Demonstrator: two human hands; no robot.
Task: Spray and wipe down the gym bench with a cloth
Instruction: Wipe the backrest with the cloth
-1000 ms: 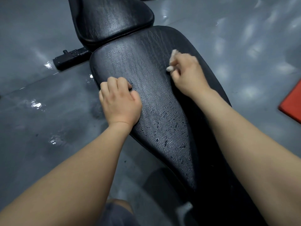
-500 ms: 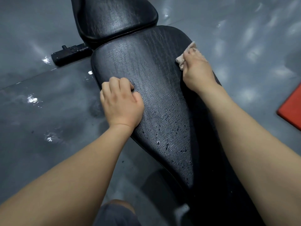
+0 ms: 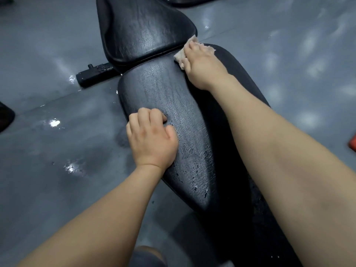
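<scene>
Seen from the head camera, our right hand (image 3: 202, 66) has slid the cloth (image 3: 180, 57) up the long bench pad (image 3: 163, 89) to the seam beside the upper pad (image 3: 144, 29); its fingers (image 3: 192, 48) curl over the cloth, pressing it down; our left hand (image 3: 152, 139) stays fisted, holding nothing, knuckles on the pad's left edge; droplets (image 3: 194, 182) bead nearer us.

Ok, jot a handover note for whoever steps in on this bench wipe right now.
Right hand: holds the cloth pressed on the far end of the long pad, at the seam with the upper pad.
Left hand: rests curled on the long pad's left edge, holding nothing.
Done: the long pad's far part looks free of drops.
Left: droplets on its near half need wiping; I can't tell whether the upper pad is wiped.
</scene>
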